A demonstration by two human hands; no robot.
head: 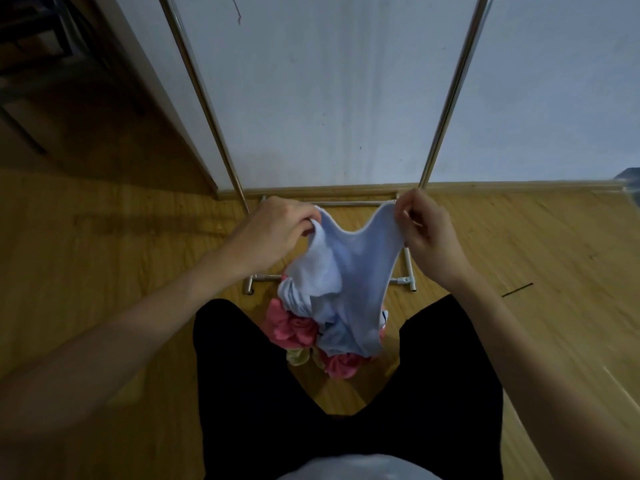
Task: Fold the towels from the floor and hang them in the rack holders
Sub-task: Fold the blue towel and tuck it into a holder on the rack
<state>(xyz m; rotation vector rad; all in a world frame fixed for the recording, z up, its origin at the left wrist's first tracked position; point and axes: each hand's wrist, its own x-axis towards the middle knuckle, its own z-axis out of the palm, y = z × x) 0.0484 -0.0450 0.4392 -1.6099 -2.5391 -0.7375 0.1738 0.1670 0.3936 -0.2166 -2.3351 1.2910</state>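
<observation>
Hands up front: left hand [277, 230] and right hand [427, 233] each pinch a top corner of the pale blue towel [349, 271], which hangs over the towel pile [298, 330] on the floor [104, 271], by the rack [408, 268].

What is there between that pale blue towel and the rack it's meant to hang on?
Nothing visible. Left hand and right hand pinch the pale blue towel by its top corners, right before the rack's poles. The hanging bars lie out of view.
</observation>
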